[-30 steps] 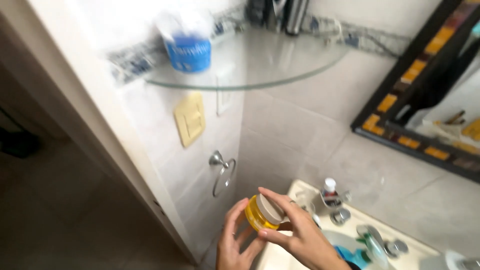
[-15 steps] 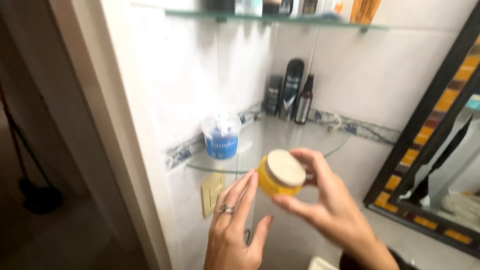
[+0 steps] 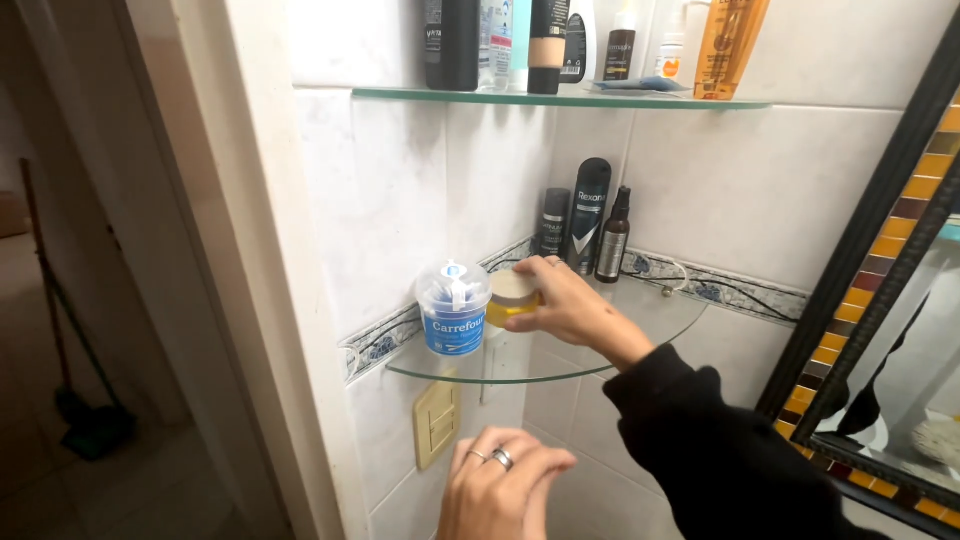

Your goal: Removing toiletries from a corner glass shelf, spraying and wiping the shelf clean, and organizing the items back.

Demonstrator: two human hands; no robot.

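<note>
A lower glass corner shelf (image 3: 640, 330) is bearing a yellow jar (image 3: 512, 297), pinched by the right hand (image 3: 560, 305); just left, a clear blue-labelled tub (image 3: 453, 308) risks being nudged off. The left hand (image 3: 500, 485) is hanging loosely curled, holding nothing.

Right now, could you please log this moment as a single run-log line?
right hand: holds yellow jar on lower glass shelf | beside: blue-labelled tub | left hand: empty, below shelf
</note>
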